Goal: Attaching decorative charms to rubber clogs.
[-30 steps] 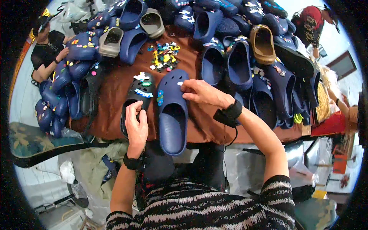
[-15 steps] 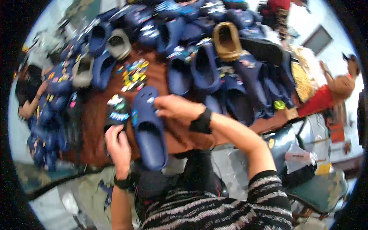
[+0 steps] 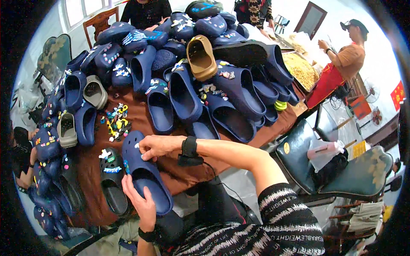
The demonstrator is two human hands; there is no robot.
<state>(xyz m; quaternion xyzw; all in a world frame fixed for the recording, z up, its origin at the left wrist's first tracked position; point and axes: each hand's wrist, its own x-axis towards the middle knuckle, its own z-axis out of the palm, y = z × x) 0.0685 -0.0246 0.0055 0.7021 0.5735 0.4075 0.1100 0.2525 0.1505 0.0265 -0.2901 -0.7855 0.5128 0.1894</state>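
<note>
The left hand [image 3: 139, 200] has slid down, now gripping the blue clog [image 3: 143, 173] by its heel while the right hand [image 3: 156, 147] is pinching its toe; light, bendy foam, I'd judge.

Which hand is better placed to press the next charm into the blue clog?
Right, probably. The right hand has its fingertips on the toe of the blue clog, beside the loose charms. The left hand grips the clog's heel side, steadying it.

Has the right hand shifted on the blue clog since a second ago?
No. The right hand stays at the toe of the blue clog, beside the dark clog; only the camera swung.
</note>
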